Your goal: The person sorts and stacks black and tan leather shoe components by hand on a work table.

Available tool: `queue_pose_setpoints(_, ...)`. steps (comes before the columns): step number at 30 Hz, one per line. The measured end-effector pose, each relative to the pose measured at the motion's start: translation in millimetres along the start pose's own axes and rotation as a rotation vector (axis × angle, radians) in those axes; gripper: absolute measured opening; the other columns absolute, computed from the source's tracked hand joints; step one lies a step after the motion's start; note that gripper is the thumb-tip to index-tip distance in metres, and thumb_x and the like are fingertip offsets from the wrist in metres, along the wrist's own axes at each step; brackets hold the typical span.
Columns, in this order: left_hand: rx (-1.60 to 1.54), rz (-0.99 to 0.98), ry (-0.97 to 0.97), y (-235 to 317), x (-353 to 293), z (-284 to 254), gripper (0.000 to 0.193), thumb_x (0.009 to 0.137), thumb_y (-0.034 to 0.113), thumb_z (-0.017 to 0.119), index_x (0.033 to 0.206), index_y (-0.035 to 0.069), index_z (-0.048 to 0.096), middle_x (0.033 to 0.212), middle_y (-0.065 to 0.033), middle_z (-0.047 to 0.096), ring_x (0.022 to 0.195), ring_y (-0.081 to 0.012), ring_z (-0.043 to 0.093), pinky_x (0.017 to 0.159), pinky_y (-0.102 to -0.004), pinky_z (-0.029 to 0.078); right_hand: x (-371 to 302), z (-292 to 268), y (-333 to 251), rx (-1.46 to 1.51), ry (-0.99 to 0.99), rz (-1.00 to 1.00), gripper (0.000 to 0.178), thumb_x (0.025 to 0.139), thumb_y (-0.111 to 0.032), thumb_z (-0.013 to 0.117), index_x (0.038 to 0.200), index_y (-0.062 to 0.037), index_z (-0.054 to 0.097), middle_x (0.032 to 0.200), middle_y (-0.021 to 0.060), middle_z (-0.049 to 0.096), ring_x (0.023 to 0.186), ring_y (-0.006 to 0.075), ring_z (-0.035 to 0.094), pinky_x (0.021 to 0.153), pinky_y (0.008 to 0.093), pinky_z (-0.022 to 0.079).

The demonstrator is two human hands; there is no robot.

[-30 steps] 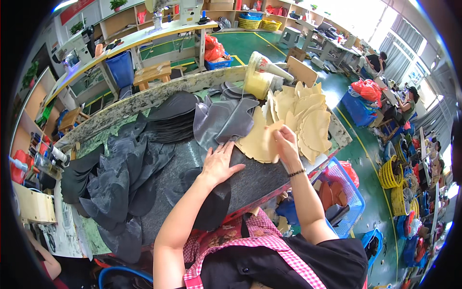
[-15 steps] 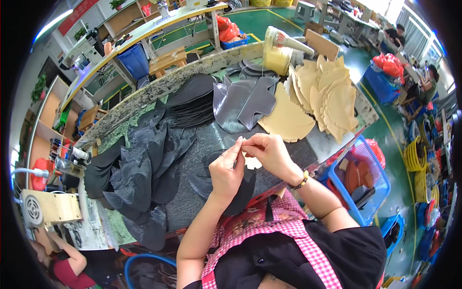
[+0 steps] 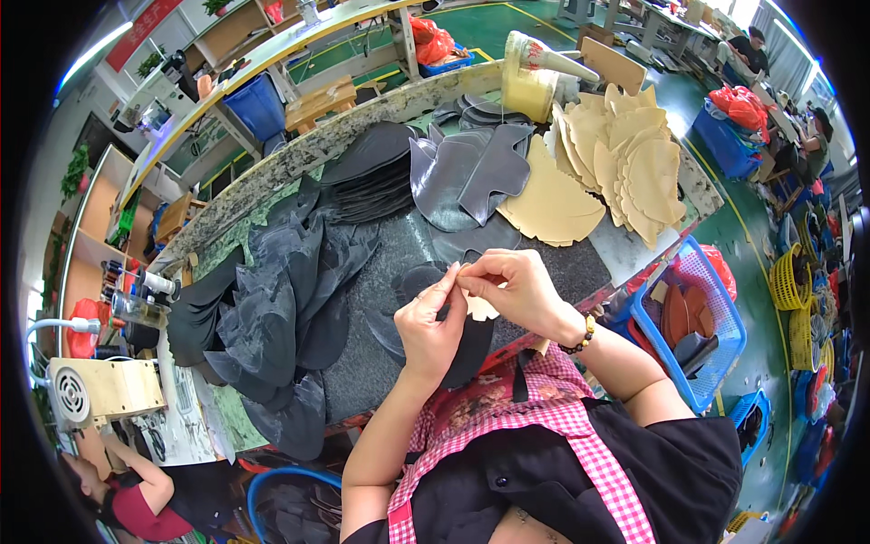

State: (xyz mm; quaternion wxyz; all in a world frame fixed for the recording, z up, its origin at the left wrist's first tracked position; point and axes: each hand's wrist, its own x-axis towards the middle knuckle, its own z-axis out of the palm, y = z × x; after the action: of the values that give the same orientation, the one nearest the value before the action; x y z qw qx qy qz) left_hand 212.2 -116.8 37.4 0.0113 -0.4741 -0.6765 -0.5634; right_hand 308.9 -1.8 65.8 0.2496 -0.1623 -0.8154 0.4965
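step: likely working tan piece (image 3: 480, 310) edge two-handed | left hand (image 3: 428, 322) + right hand (image 3: 521, 288): fingers together, apparently pinching it | next: likely wants steady grip above tabletop (image 3: 580, 272)

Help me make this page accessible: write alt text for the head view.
A person's left hand and right hand meet above a dark worktable, a tan piece showing just below them. Dark grey cut pieces lie to the left; fanned tan pieces lie beyond, to the right.
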Motion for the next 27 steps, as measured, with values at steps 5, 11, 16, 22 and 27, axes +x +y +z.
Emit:
queue_pose_setpoints(5, -0.449, -0.293, 0.033, 7.6, -7.2, -0.1, 0.017, 0.083, 0.001, 0.061, 0.098, -0.005, 0.066, 0.086, -0.0086, 0.068, 0.077, -0.0129, 0.065, 0.067, -0.0247, 0.052, -3.0, -6.3, -11.2, 0.187, -0.126, 0.257, 0.008, 0.077, -0.006, 0.064, 0.081, 0.0010, 0.065, 0.074, 0.0067, 0.064, 0.067, 0.0106, 0.062, 0.062, 0.0236, 0.050)
queue_pose_setpoints(11, -1.204, -0.941, 0.189, -24.3, 6.3, 4.2, 0.018, 0.093, 0.016, 0.049, 0.097, 0.000, 0.058, 0.087, -0.0097, 0.065, 0.068, -0.0159, 0.064, 0.065, -0.0283, 0.054, -29.5, 6.3, -27.8, 0.148, -0.067, -0.647, 0.004, 0.069, 0.003, 0.058, 0.070, 0.0005, 0.056, 0.077, 0.0104, 0.061, 0.068, 0.0246, 0.062, 0.062, 0.0316, 0.050)
queue_pose_setpoints(16, -0.308, -0.230, 0.222, -38.6, 22.2, -37.0, 0.016, 0.092, 0.013, 0.053, 0.093, -0.002, 0.058, 0.082, -0.0081, 0.064, 0.068, -0.0105, 0.061, 0.065, -0.0209, 0.049, -68.4, -46.5, -31.2, 0.489, -0.532, 0.129, 0.018, 0.079, -0.010, 0.061, 0.092, 0.0021, 0.061, 0.084, 0.0095, 0.064, 0.077, 0.0142, 0.062, 0.068, 0.0290, 0.050)
queue_pose_setpoints(22, 0.327, 0.378, 0.273, 22.0, 22.5, -30.6, 0.009, 0.082, -0.001, 0.061, 0.091, 0.000, 0.061, 0.082, -0.0138, 0.065, 0.072, -0.0249, 0.065, 0.064, -0.0311, 0.052, -28.7, -43.5, -46.7, 0.053, 0.089, 0.166, 0.030, 0.081, -0.019, 0.068, 0.100, 0.0017, 0.057, 0.087, 0.0099, 0.060, 0.079, 0.0139, 0.058, 0.067, 0.0258, 0.049)
queue_pose_setpoints(27, -0.001, 0.086, 0.167, 30.8, 9.8, -23.4, 0.007, 0.086, 0.004, 0.059, 0.090, -0.002, 0.059, 0.080, -0.0103, 0.067, 0.068, -0.0178, 0.065, 0.062, -0.0275, 0.051, -23.2, -37.1, -44.0, -0.073, 0.072, 0.028, 0.021, 0.077, -0.015, 0.069, 0.086, -0.0002, 0.058, 0.076, 0.0067, 0.056, 0.066, 0.0119, 0.054, 0.057, 0.0271, 0.045)
